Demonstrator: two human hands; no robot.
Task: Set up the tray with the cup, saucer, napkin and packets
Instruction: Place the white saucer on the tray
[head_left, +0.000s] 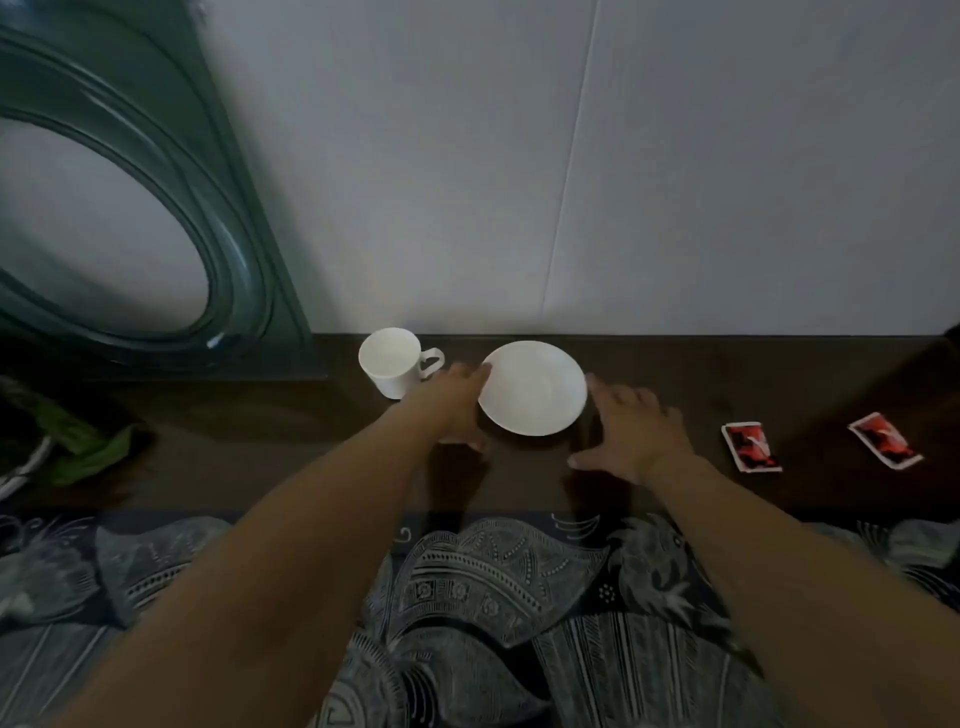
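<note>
Dark wood tabletop (675, 374) runs along a pale wall, with a green oval-framed mirror (244, 249) leaning at its left end. Patterned cloth (493, 597) lies at the near edge. My left hand (447, 402) and right hand (631, 434), fingers spread, flank a white saucer (533, 387), the left touching its rim. A white cup (390, 361) stands just left. Two red packets (750, 447) (884, 440) lie to the right.

A dark wooden surface (727, 374) carries a white saucer (532, 387), a white cup (392, 361) just left of it, and two red packets (750, 447) (884, 440), seemingly flat, to its right.
</note>
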